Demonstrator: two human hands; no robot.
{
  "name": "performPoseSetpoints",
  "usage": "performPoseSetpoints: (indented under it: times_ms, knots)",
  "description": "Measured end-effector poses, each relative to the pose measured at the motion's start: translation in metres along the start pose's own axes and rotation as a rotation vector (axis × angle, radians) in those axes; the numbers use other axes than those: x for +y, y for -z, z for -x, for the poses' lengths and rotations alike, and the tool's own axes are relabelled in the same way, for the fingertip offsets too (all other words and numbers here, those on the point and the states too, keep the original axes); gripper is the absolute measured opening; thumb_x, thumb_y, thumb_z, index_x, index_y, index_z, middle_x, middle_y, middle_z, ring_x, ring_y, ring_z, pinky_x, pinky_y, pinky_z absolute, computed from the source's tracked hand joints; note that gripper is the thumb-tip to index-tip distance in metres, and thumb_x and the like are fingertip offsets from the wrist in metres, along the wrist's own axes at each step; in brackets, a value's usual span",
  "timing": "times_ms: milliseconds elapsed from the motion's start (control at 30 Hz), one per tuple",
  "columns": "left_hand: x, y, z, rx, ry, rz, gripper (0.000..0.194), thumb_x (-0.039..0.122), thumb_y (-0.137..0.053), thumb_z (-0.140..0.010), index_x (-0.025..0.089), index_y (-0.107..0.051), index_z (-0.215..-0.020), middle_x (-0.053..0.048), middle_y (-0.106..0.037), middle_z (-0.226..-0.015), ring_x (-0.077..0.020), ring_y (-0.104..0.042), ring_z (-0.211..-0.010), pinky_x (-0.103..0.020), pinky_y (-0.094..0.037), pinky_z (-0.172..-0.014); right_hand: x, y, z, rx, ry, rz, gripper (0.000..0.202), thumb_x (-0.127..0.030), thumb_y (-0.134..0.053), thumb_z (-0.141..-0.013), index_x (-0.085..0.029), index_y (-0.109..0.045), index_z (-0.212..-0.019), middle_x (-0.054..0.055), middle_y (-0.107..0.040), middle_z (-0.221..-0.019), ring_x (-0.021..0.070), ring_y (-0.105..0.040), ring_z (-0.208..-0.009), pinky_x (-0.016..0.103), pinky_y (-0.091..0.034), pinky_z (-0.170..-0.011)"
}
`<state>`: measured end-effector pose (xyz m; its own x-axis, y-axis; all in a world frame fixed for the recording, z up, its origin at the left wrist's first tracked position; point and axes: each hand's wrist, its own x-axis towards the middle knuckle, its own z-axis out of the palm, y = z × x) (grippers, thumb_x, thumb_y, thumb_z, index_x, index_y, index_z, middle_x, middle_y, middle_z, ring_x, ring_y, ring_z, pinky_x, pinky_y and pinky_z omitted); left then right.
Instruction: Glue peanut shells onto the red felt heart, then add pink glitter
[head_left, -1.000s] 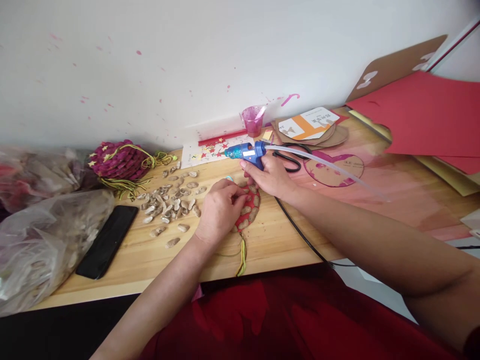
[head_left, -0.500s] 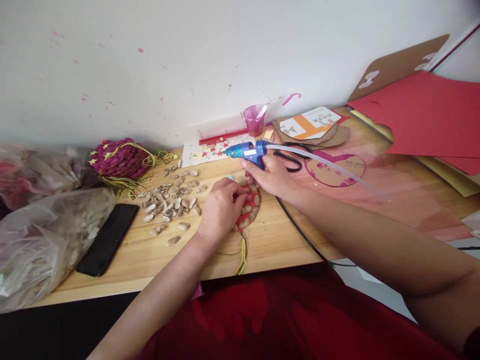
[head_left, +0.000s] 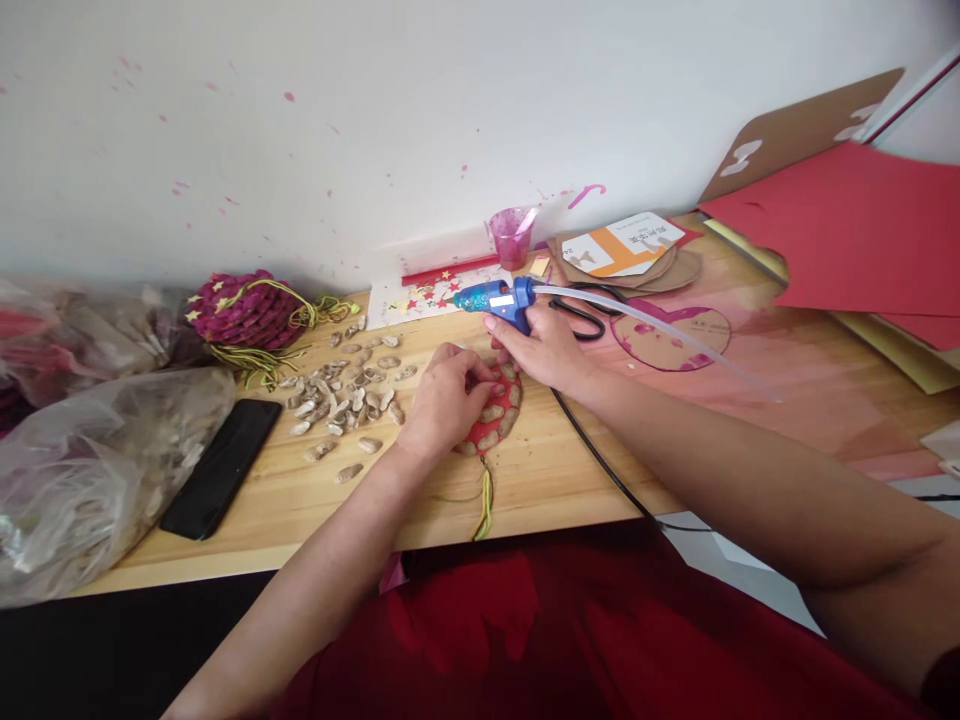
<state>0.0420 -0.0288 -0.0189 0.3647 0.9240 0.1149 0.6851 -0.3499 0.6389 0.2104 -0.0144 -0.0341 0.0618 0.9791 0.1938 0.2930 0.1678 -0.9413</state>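
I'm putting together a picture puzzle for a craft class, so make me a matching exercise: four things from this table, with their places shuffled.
Things:
1. Glue gun
2. Phone
3. Cup
4. Red disc

Places:
A. Beside the clear bag
B. Partly covered by the left hand
C. Gripped by the right hand
D. At the back of the table, by the wall

Right pairs: 1-C, 2-A, 3-D, 4-B
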Motion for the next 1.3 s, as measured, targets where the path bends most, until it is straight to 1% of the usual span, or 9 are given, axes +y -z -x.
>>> performPoseSetpoints:
  times_ms: [333, 600, 700, 767, 867, 1000, 1067, 1167, 1300]
  knots:
    - [-0.002, 0.003, -0.003, -0.027, -0.015, -0.043, 0.013, 0.014, -0.075, -0.079, 0.019, -0.065, -0.073, 0.0, -0.055, -0.087, -0.0142, -0.056, -0.073, -0.031, -0.051, -0.08, -0.002, 0.0, 0.0, 0.009, -0.011, 0.0, 0.031, -0.045, -0.065, -0.092, -0.017, -0.063, -0.081, 0.003, -0.071, -0.07, 0.0138, -0.067, -0.054, 0.023, -0.053, -0.051]
    - [-0.002, 0.001, -0.005, -0.028, -0.008, -0.063, 0.009, 0.014, -0.075, -0.078, 0.018, -0.068, -0.075, -0.001, -0.059, -0.089, -0.0143, -0.058, -0.074, -0.031, -0.051, -0.078, 0.001, -0.001, -0.002, 0.013, -0.007, -0.016, 0.029, -0.043, -0.065, -0.093, -0.017, -0.063, -0.081, 0.005, -0.072, -0.072, 0.0147, -0.069, -0.055, 0.023, -0.052, -0.048]
    - [-0.003, 0.009, -0.006, -0.061, -0.024, -0.03, 0.004, 0.016, -0.072, -0.081, 0.019, -0.072, -0.077, -0.002, -0.064, -0.089, -0.0162, -0.062, -0.078, -0.031, -0.051, -0.078, 0.001, -0.001, -0.002, 0.007, -0.021, -0.028, 0.029, -0.044, -0.066, -0.092, -0.017, -0.063, -0.081, 0.005, -0.072, -0.073, 0.015, -0.069, -0.054, 0.023, -0.053, -0.047]
    - [-0.004, 0.021, -0.005, -0.07, -0.055, 0.028, 0.01, 0.022, -0.066, -0.087, 0.02, -0.075, -0.083, -0.003, -0.069, -0.089, -0.018, -0.065, -0.083, -0.032, -0.051, -0.08, 0.002, -0.001, -0.003, 0.007, -0.023, -0.034, 0.03, -0.046, -0.066, -0.092, -0.017, -0.063, -0.083, 0.005, -0.072, -0.074, 0.0155, -0.069, -0.054, 0.024, -0.052, -0.046]
    - [-0.01, 0.042, 0.004, 0.027, -0.057, 0.107, 0.018, 0.027, -0.06, -0.092, 0.02, -0.076, -0.092, -0.003, -0.073, -0.09, -0.0184, -0.067, -0.085, -0.032, -0.052, -0.08, 0.002, 0.0, -0.003, -0.008, -0.019, -0.041, 0.03, -0.047, -0.065, -0.092, -0.017, -0.063, -0.085, 0.005, -0.072, -0.074, 0.0154, -0.068, -0.053, 0.023, -0.052, -0.044]
    - [-0.023, 0.057, 0.032, 0.058, -0.037, 0.09, 0.014, 0.031, -0.07, -0.087, 0.02, -0.076, -0.093, -0.004, -0.073, -0.09, -0.0177, -0.066, -0.079, -0.031, -0.054, -0.071, 0.002, 0.0, -0.003, -0.022, -0.025, -0.065, 0.03, -0.047, -0.065, -0.091, -0.018, -0.06, -0.085, 0.004, -0.07, -0.072, 0.0151, -0.066, -0.051, 0.023, -0.049, -0.04]
    - [-0.028, 0.055, 0.047, 0.05, -0.079, 0.086, 0.02, 0.033, -0.076, -0.083, 0.021, -0.075, -0.099, -0.006, -0.072, -0.1, -0.0191, -0.067, -0.085, -0.032, -0.056, -0.072, 0.003, 0.0, -0.003, -0.013, -0.008, -0.042, 0.03, -0.047, -0.065, -0.091, -0.018, -0.06, -0.085, 0.004, -0.07, -0.072, 0.015, -0.067, -0.053, 0.023, -0.05, -0.042]
    - [-0.034, 0.046, 0.064, 0.03, -0.171, 0.011, 0.041, 0.03, -0.083, -0.078, 0.023, -0.068, -0.115, -0.008, -0.066, -0.118, -0.0227, -0.066, -0.104, -0.035, -0.059, -0.08, 0.006, 0.001, -0.003, -0.006, 0.021, 0.012, 0.032, -0.049, -0.062, -0.092, -0.018, -0.062, -0.084, 0.005, -0.071, -0.074, 0.0152, -0.069, -0.057, 0.023, -0.052, -0.048]
    - [-0.037, 0.035, 0.071, 0.1, -0.17, -0.1, 0.054, 0.023, -0.085, -0.074, 0.024, -0.06, -0.121, -0.008, -0.059, -0.124, -0.0249, -0.063, -0.111, -0.041, -0.059, -0.088, 0.011, 0.002, -0.004, -0.005, 0.039, 0.029, 0.037, -0.054, -0.06, -0.092, -0.018, -0.062, -0.084, 0.005, -0.072, -0.076, 0.0154, -0.068, -0.058, 0.025, -0.053, -0.052]
